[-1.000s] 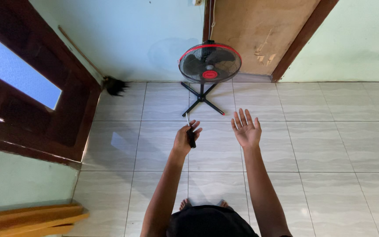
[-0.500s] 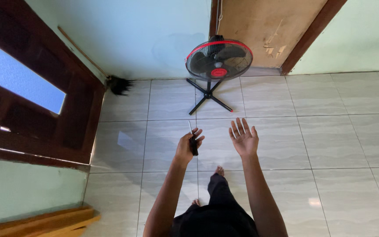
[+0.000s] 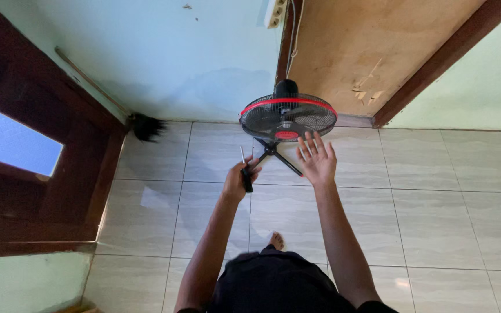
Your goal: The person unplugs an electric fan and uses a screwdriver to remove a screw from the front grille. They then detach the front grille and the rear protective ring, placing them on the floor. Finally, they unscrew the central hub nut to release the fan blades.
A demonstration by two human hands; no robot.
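A black standing fan (image 3: 288, 116) with a red rim stands on crossed legs on the tiled floor, against the far wall. My left hand (image 3: 238, 181) is closed around a screwdriver (image 3: 244, 171) with a black handle, its metal shaft pointing up, just left of the fan's base. My right hand (image 3: 316, 157) is stretched out with its fingers spread, empty, right below the fan's grille and close to it. One bare foot (image 3: 276, 240) shows on the tiles under my arms.
A broom (image 3: 144, 126) leans in the left corner against the pale green wall. A dark wooden door with a glass pane (image 3: 24, 156) is open at the left. A brown board door (image 3: 366, 52) and a wall socket (image 3: 275, 13) with a cable sit behind the fan.
I have walked closer to the fan, which now looks larger. Both hands have come nearer to it; the right hand now reaches the grille's lower edge. The left keeps the screwdriver.
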